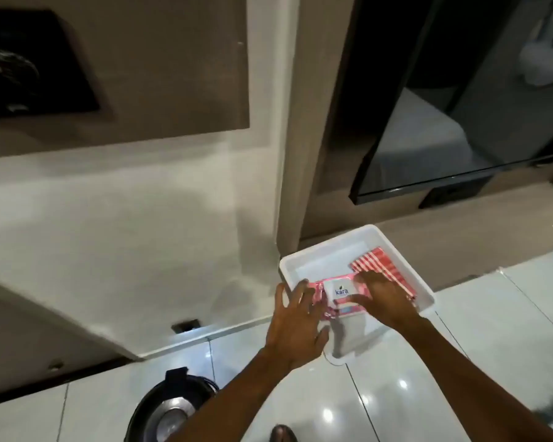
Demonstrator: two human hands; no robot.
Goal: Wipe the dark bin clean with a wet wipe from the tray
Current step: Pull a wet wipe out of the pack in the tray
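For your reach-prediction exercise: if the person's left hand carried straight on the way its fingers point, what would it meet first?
Probably the pink wet wipe pack in the white tray: the left hand's fingertips already overlap its near end, though contact is unclear.

Floor tiles [460, 362]: glazed and highly glossy, ceiling lights being mirrored in them. Tray [393, 247]: smooth white plastic, a matt-to-satin finish being shown. Wet wipe pack [332, 298]: shiny pink film wrapper, its white flap label being seen as smooth. Striped cloth [380, 263]: red-and-white woven fabric, matt. Dark bin [160, 406]: glossy black plastic, a polished metallic inner surface being glimpsed. Wall [125, 234]: matt painted plaster. Dark panel [444, 138]: glossy, reflections being carried.
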